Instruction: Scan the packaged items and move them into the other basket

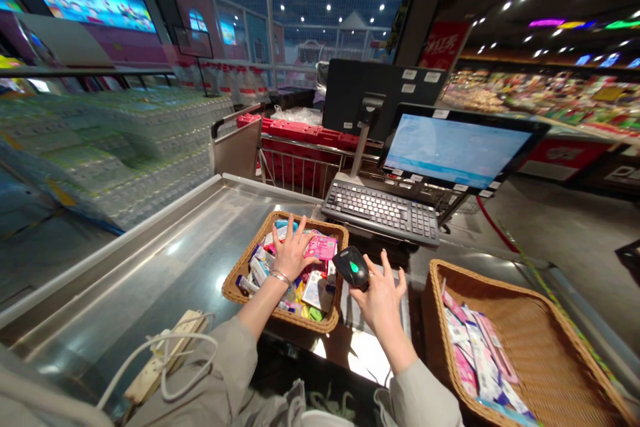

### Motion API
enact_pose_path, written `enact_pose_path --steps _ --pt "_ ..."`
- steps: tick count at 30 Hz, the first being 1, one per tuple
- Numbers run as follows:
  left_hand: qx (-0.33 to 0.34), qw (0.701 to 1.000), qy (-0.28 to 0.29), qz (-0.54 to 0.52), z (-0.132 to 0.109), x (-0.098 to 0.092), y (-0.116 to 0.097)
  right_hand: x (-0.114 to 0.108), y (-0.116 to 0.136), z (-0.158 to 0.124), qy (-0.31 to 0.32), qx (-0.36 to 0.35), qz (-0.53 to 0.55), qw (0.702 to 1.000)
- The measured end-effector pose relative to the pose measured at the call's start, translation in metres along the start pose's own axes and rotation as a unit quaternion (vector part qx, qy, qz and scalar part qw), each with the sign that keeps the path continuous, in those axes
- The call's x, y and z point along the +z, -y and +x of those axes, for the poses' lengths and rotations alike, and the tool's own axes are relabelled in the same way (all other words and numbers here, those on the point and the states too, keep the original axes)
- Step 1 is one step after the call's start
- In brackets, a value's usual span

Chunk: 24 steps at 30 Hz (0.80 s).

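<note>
Rt basket (555, 353) cut off btm, screen (455, 150) txt unreadable, L hand (293, 253) part-hiding pkgs (324, 248)

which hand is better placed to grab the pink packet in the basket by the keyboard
Probably the left. The left hand is over the basket, fingers spread, its thumb by the pink packet. The right hand is outside that basket, with thumb and index finger at the black scanner.
</note>
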<state>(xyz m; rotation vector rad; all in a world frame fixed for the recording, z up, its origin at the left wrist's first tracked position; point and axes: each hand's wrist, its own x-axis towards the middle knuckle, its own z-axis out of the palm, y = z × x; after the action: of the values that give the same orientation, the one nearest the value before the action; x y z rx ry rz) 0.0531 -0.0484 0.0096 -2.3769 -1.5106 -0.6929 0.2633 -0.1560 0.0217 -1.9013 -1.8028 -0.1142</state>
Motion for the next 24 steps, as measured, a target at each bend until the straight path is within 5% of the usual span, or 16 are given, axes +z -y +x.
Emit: enact_pose_path --steps 24 --pt "0.087 0.995 -0.003 -0.042 0.040 -0.003 -0.055 -0.027 -0.048 -0.011 -0.140 0.120 -0.110 0.977"
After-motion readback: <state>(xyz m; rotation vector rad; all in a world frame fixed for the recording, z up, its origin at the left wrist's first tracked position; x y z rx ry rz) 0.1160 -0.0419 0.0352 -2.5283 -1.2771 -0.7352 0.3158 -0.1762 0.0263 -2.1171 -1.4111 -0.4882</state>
